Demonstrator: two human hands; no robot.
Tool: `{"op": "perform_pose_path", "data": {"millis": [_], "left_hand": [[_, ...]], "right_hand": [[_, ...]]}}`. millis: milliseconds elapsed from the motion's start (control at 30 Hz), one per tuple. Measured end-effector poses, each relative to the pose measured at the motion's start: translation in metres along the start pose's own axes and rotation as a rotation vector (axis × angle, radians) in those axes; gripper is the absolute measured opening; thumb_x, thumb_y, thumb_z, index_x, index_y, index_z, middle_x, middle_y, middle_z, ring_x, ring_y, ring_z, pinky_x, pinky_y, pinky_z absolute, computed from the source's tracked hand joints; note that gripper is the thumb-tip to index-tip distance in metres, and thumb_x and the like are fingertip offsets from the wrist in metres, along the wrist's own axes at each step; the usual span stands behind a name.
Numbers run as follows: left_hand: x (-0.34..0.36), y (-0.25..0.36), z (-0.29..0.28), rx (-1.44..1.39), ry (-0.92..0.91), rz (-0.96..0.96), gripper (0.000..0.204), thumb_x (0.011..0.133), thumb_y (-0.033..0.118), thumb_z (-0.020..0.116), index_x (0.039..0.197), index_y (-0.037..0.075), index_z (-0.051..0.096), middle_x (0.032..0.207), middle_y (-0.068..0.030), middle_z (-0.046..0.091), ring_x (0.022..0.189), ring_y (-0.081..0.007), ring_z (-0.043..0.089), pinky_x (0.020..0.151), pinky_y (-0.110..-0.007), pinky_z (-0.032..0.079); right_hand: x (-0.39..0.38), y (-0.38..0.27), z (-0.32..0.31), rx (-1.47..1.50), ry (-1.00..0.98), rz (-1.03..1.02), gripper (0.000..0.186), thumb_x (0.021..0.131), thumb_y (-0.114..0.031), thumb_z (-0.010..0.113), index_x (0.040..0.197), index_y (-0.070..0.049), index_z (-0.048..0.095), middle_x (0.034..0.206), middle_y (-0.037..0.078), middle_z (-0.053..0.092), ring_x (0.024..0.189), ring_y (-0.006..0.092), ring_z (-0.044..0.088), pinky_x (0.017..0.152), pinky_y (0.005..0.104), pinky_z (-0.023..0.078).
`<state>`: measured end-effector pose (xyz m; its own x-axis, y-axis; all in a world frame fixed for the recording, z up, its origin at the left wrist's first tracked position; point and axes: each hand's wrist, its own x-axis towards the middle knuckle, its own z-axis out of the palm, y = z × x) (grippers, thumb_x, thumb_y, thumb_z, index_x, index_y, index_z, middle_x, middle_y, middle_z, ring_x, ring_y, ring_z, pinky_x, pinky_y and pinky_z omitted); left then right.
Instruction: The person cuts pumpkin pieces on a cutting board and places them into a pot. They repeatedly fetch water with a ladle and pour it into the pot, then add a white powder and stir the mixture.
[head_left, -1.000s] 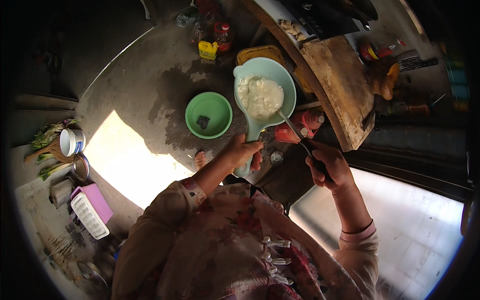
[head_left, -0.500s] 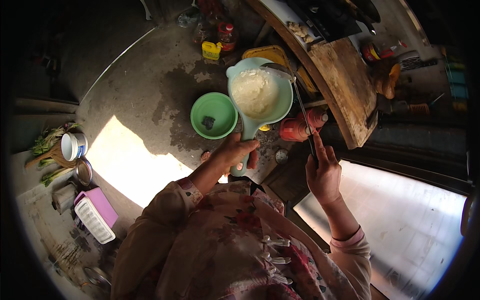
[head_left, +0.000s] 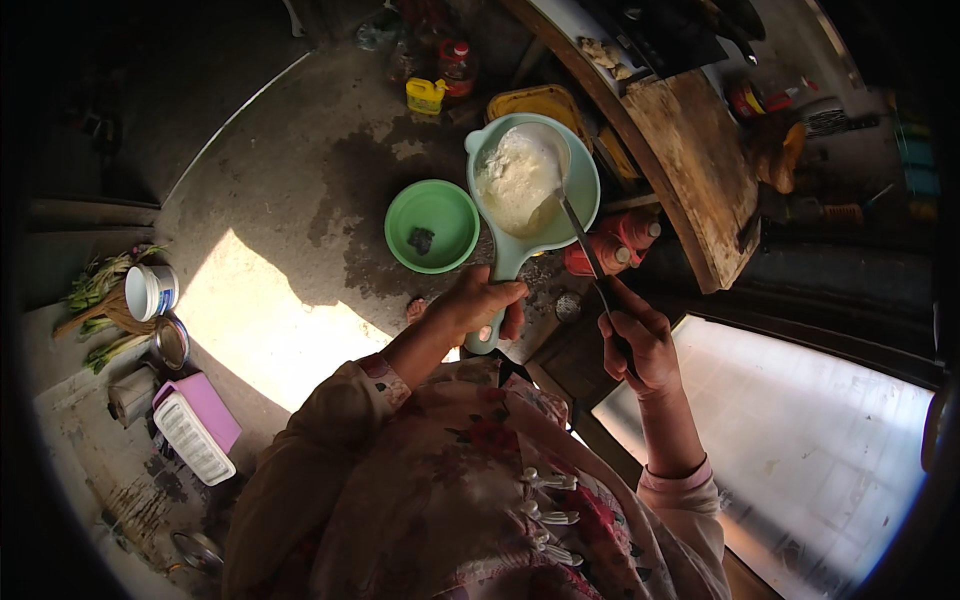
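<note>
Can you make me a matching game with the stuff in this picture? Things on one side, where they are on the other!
Things:
1. long spoon
2. green bowl
3. pale blue scoop
4. white cup

Places:
A. held by its handle in the left hand
B. far left, beside green stalks
C. held in the right hand
D. on the floor, holding one dark lump

Pairs: 1-C, 2-D, 3-A, 4-B

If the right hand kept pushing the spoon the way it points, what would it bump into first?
The right hand aims its spoon up into the pale green handled bowl, so it would probably meet the white mixture first. The spoon's end already looks to be in it, though depth is hard to judge.
</note>
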<state>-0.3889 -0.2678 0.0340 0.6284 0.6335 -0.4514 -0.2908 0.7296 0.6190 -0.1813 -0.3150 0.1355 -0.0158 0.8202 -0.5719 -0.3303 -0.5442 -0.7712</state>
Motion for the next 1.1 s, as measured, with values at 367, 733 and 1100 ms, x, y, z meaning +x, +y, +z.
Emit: {"op": "perform_pose_path", "data": {"millis": [367,733,1100], "left_hand": [[-0.001,0.002,0.004,0.018,0.018,-0.022,0.015,0.081,0.014,0.049,0.084,-0.001,0.049,0.059,-0.0109,0.056,0.044,-0.0197,0.053,0.043,-0.033,0.045],[-0.003,-0.014,0.004,0.113,0.037,-0.008,0.016,0.08,0.014,0.05,0.08,-0.002,0.049,0.06,-0.0102,0.056,0.045,-0.0181,0.054,0.044,-0.031,0.045],[-0.002,-0.002,-0.003,0.099,0.009,0.004,0.017,0.08,0.016,0.049,0.078,0.0,0.051,0.056,-0.009,0.056,0.043,-0.0166,0.052,0.042,-0.029,0.042]], "right_hand": [[-0.012,-0.029,-0.001,-1.693,0.229,-0.731,0.051,0.07,0.002,0.053,0.12,-0.003,0.044,0.068,0.01,0.048,0.051,0.0221,0.051,0.05,0.0314,0.043],[-0.002,-0.006,-0.008,0.037,0.046,0.218,0.04,0.08,-0.003,0.04,0.119,0.003,0.041,0.068,0.01,0.051,0.032,0.0123,0.041,0.027,0.0237,0.03],[-0.04,-0.03,0.002,-0.922,0.118,-0.47,0.048,0.076,0.004,0.047,0.123,0.0,0.039,0.067,0.004,0.051,0.043,0.0109,0.044,0.04,0.0214,0.037]]}}
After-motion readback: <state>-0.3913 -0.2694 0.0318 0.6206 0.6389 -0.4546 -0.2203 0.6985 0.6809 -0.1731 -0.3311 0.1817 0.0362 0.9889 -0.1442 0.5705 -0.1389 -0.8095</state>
